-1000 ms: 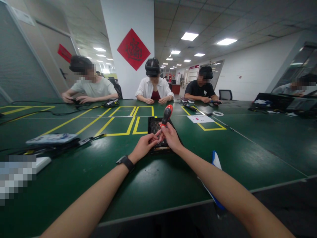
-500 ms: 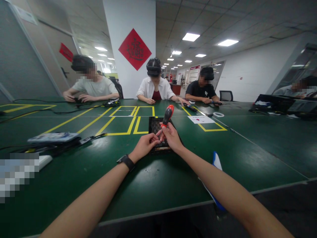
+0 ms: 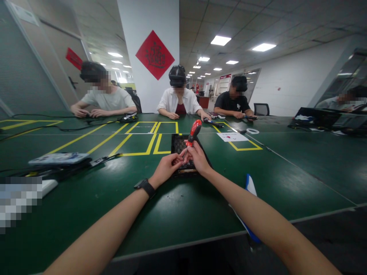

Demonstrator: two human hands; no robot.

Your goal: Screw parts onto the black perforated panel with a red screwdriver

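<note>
A screwdriver (image 3: 194,132) with a red and black handle is gripped low on the handle by my right hand (image 3: 197,156). It leans, handle up and to the right, its shaft running down between my fingers. My left hand (image 3: 169,165), a watch on its wrist, is pinched closed beside the shaft's lower end; anything in that pinch is too small to make out. Both hands are over a black open case (image 3: 180,142) on the table, and they cover much of its inside. The screwdriver's tip is hidden by the fingers.
Yellow tape outlines mark the green table (image 3: 177,214). A white sheet (image 3: 232,137) and a tape roll (image 3: 252,131) lie to the right, a blue and white object (image 3: 251,185) by my right forearm. Devices with cables (image 3: 60,159) lie left. Several people sit opposite.
The screwdriver's handle has turned a little, showing more red, while my hands hold nearly the same place. Opposite, a person's hand has shifted left along with a dark tool.
</note>
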